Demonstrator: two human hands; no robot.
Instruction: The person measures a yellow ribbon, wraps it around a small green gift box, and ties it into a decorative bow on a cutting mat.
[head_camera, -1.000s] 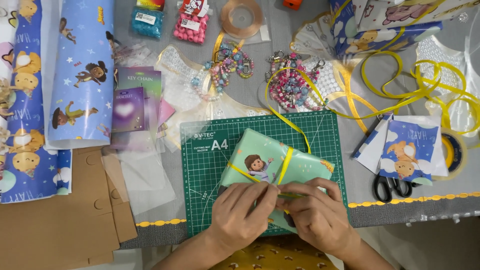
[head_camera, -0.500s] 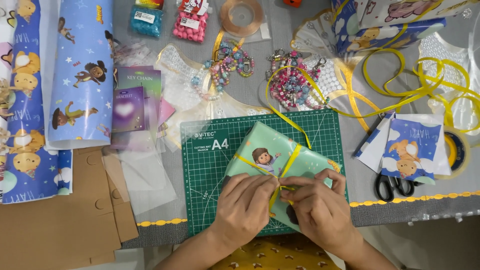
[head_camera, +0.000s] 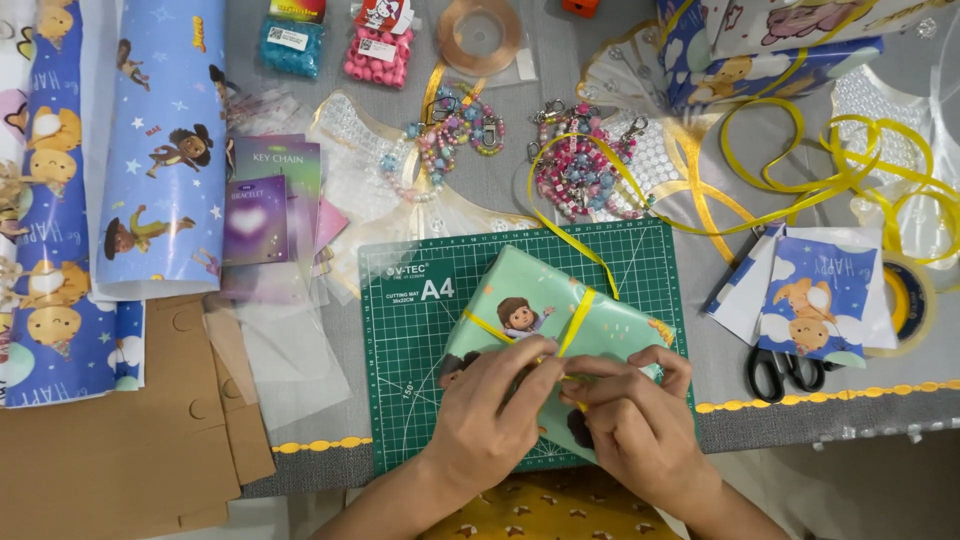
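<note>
Your left hand (head_camera: 490, 415) and right hand (head_camera: 625, 415) meet, fingers pinching the yellow ribbon (head_camera: 578, 318) across the mint-wrapped gift box (head_camera: 520, 300) lying on the green cutting mat (head_camera: 410, 330) at the desk's near edge.

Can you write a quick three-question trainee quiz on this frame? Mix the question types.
1. True or false: the wrapped parcel lies on the green cutting mat.
2. What colour is the ribbon that the left hand and right hand pinch on the parcel?
3. The black-handled scissors lie: A) left of the mat, B) right of the mat, C) on the parcel.

Key
1. True.
2. Yellow.
3. B.
</note>
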